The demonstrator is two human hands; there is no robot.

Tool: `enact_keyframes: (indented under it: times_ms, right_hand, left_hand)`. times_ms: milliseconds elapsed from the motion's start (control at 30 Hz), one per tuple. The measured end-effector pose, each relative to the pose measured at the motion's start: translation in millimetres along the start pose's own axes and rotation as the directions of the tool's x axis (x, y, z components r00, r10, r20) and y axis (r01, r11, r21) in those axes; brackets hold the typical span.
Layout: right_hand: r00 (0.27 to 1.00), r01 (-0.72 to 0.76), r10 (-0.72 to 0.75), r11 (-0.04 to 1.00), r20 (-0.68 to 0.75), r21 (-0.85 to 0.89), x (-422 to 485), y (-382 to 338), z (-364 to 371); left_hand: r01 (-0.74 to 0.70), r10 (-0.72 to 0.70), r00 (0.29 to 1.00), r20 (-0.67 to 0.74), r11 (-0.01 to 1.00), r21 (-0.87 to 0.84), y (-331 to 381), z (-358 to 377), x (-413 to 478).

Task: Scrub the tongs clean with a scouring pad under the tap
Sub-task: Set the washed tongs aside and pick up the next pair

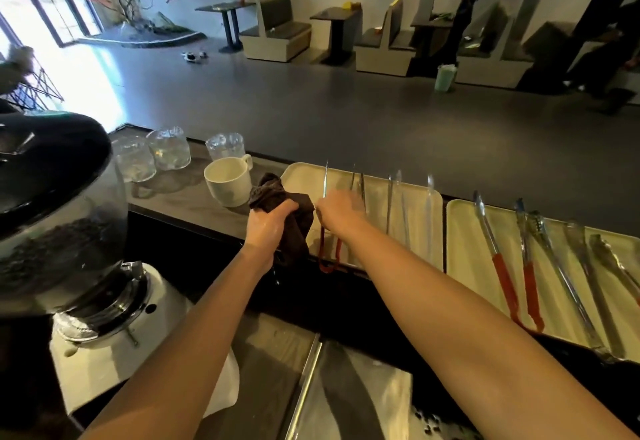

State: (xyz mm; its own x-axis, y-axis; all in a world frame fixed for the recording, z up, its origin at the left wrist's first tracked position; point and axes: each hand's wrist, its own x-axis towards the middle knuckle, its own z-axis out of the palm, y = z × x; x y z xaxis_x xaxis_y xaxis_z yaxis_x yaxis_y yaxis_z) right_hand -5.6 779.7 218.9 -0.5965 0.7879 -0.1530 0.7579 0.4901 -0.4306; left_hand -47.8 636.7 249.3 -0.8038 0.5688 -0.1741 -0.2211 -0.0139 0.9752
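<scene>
My left hand (268, 228) is closed around a dark brown cloth (298, 211) that hangs over the counter's edge, just left of a cream tray (437, 204). My right hand (341, 209) lies over the middle of a pair of red-handled tongs (329, 254) on that tray, fingers curled on them. The tongs' steel tip (325, 178) pokes out beyond the hand and their red loop reaches the tray's near rim. No tap or running water is visible.
More steel tongs (393, 204) lie on the same tray. A second cream tray (464, 231) to the right holds several tongs, two with red handles (502, 273). A white cup (228, 179), upturned glasses (169, 148) and a coffee grinder (59, 197) stand to the left. A steel sink (346, 387) lies below.
</scene>
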Motion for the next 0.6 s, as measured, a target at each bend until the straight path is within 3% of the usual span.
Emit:
enact_keyframes:
  times_ms: [133,333,600]
  right_hand:
    - [0.990,-0.116,0.115,0.993,-0.086,-0.003,11.8,-0.2,6.3]
    - [0.991,-0.003,-0.041,0.945,-0.127,-0.327,6.4,-4.4,4.7]
    - [0.933,0.097,-0.157,0.976,-0.324,-0.193,-23.9,-9.2,-6.4]
  left_hand:
    - [0.015,-0.015,1.000,0.015,1.000,0.007,0.2,0.3,4.8]
    - [0.035,-0.035,0.999,0.001,0.999,-0.005,-3.0,-2.6,7.3]
    - [0.069,-0.070,0.997,-0.011,0.993,-0.093,4.1,-27.5,-10.0]
